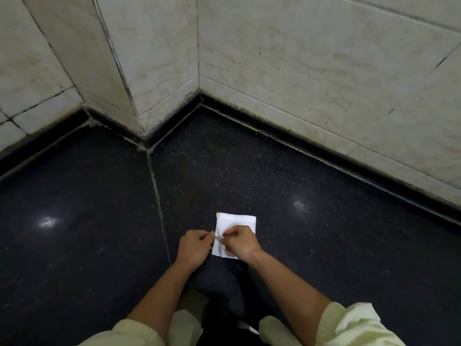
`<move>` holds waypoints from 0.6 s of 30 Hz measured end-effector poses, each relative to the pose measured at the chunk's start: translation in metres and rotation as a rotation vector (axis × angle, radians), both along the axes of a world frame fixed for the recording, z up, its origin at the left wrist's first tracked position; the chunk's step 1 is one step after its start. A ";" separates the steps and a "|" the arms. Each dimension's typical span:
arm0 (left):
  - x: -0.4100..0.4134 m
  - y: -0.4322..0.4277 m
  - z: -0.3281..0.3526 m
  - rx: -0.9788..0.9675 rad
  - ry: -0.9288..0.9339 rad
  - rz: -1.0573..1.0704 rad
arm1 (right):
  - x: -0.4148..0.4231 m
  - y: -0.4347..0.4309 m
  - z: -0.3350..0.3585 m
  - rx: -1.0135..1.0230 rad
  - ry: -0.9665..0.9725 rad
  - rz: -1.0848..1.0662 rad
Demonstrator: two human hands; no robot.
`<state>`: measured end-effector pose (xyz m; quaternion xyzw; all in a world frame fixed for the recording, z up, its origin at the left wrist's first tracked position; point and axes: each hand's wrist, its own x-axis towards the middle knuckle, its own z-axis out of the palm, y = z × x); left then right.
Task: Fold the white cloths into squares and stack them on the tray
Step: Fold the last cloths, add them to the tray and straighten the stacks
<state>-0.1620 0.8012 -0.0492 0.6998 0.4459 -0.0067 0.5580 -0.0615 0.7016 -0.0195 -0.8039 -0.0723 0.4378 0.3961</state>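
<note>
The white cloth (237,221) lies flat on a dark speckled surface that seems to be a floor (311,245) rather than a desk, close in front of the person and well short of the tiled wall (299,71) that forms a corner beyond. It is already folded down to a small, nearly square pad. Its slightly longer side runs away from the person, and the layered edge is on the left.

Both hands meet at that left edge. The right hand (239,242) rests on top of the cloth and covers its near half, thumb and forefinger pinching the edge layers. The left hand (194,247) sits just beside the cloth on the floor side, fingers curled, its fingertips nipping the same edge from outside. So the cloth lies under the right hand and to the right of the left hand, and the right hand is the nearer of the two.

This looks like a last tidying of the fold, squaring up the loose layers. The next move turns on that left edge: lifted from there, the pad should hold its shape. No tray is in view, so which way the cloth must go cannot be told. Pale sleeves (354,325) show at the bottom
</note>
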 end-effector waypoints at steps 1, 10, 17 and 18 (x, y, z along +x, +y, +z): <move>0.000 0.001 0.000 -0.005 0.004 0.003 | -0.001 0.000 -0.001 0.004 0.017 0.005; 0.010 0.009 0.018 -0.003 0.019 0.054 | 0.021 -0.016 0.011 0.006 0.000 -0.049; 0.017 0.012 0.026 -0.064 0.067 0.137 | 0.048 -0.046 0.010 -0.061 -0.093 -0.204; 0.019 0.009 0.026 -0.084 0.076 0.142 | 0.048 -0.050 0.007 -0.080 -0.099 -0.217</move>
